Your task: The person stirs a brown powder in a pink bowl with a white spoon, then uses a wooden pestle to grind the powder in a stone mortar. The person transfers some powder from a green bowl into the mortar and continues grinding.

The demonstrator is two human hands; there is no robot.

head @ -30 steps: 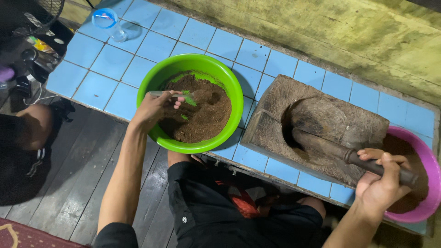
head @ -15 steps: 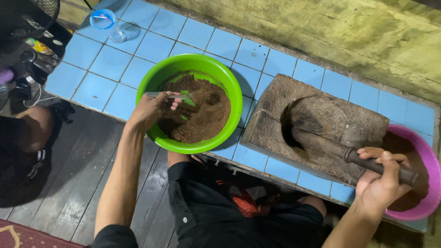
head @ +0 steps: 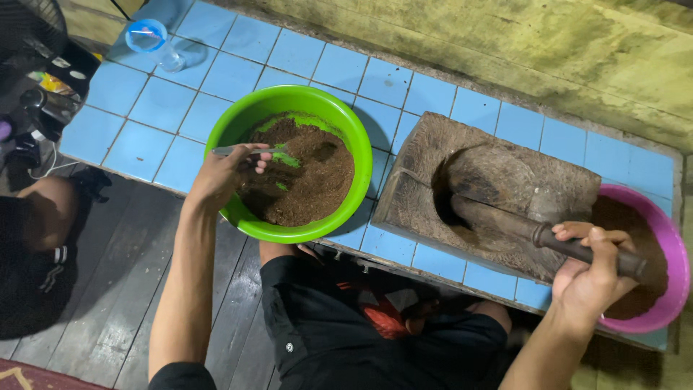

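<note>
While the right hand (head: 588,278) wraps closed around the dark handle of the pestle (head: 534,232) near the bench's front edge, the pestle's long axis runs from lower right to upper left, its thick head pointing down into the hollow of the wooden mortar (head: 491,195). The handle end passes over the pink bowl (head: 668,238), which sits at the bench's right end, touching the mortar's right side and holding brown powder.

Toward the left, the left hand (head: 220,177) pinches a spoon (head: 245,150) between thumb and curled fingers. The spoon lies roughly level, handle at the hand and the other end pointing right over the brown powder (head: 310,177) in the green bowl (head: 289,101). That bowl stands on the blue-tiled bench (head: 137,123), partly overhanging its front edge, just beside the mortar's left side.

Farther back, at the bench's far left corner, stands a clear cup (head: 146,36) with a blue rim.
</note>
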